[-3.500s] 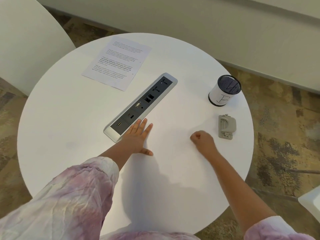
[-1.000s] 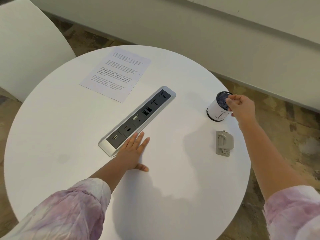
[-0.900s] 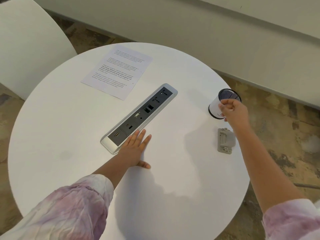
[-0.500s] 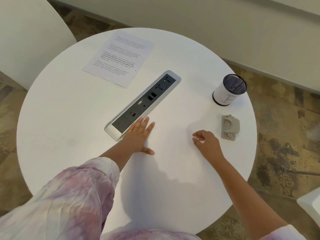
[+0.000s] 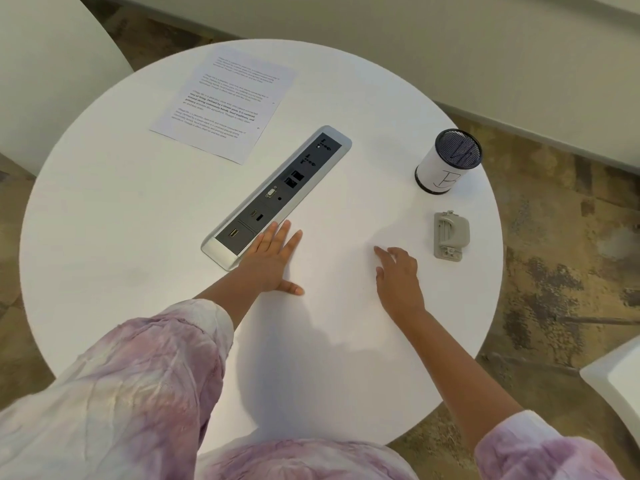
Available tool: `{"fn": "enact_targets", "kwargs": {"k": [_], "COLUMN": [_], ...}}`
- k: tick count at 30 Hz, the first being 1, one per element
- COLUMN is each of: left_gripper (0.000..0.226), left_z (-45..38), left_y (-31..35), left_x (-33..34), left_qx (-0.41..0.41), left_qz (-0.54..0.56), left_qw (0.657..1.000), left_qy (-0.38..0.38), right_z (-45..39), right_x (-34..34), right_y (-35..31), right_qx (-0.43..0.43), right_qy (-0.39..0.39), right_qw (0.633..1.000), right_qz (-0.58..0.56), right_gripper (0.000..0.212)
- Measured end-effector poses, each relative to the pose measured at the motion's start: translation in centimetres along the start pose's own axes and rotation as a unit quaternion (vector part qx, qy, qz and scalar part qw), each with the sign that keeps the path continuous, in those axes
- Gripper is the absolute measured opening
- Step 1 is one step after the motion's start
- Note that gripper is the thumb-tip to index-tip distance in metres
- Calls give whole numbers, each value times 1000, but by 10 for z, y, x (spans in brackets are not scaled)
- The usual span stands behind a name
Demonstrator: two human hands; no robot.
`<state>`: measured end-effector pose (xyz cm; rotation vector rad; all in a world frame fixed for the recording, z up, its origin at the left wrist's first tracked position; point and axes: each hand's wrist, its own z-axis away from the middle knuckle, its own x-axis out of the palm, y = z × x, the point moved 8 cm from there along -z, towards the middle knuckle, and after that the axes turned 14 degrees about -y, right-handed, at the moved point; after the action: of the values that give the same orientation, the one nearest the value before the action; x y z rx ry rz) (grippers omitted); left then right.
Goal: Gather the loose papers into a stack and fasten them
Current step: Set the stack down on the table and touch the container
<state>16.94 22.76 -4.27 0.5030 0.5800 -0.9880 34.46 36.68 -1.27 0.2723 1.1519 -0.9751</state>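
Round white table (image 5: 121,209), smooth matte top, filling most of view; mottled brown floor around it

Long power strip (image 5: 277,195) set into tabletop: silver rounded frame, dark grey panel of sockets and ports, running diagonally from near left to far right

Printed paper (image 5: 225,102) lying flat at far left of table, rectangular, black text blocks; long axis slanted from near left to far right, roughly parallel to the strip, near corner just short of the strip's far end; well apart from both hands; whether one sheet or several, cannot tell

Sleeves in crinkled lilac-and-white tie-dye cloth

Left hand (image 5: 273,258) flat on tabletop, palm down, fingers spread and straight, fingertips touching near edge of the strip, thumb out to the side; grasping nothing

Right hand (image 5: 398,275) resting on bare table, fingers loosely extended and slightly curled, nothing held

Cylindrical mesh cup (image 5: 446,161) at far right, black mesh rim, white paper wrap with handwritten letter

Small grey plastic stapler-like tool (image 5: 450,235) lying flat just nearer than the cup, just beside right hand, not touching
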Motion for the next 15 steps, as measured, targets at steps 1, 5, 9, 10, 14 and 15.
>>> {"fn": "enact_targets", "kwargs": {"k": [1,5,9,10,14,15], "left_gripper": [117,116,116,116,116,116], "left_z": [0,0,1,1,0,-1], "left_y": [0,1,0,0,0,0], "left_x": [0,0,0,0,1,1], "left_qx": [1,3,5,5,3,3], "left_qz": [1,3,0,-1,-5,-5], "left_qw": [1000,1000,1000,1000,1000,1000], "left_qy": [-1,0,5,5,10,11], "right_z": [-4,-12,-14,-15,-20,-20], "right_x": [-1,1,1,-2,-17,-20], "right_y": [-3,-11,-6,-1,21,28], "right_qx": [-2,-5,-6,-5,7,26], "right_qy": [-6,-20,-9,-1,42,46], "right_qw": [1000,997,999,1000,977,964], "right_qz": [18,77,45,5,-211,-259], "right_gripper": [48,64,62,58,33,28]}}
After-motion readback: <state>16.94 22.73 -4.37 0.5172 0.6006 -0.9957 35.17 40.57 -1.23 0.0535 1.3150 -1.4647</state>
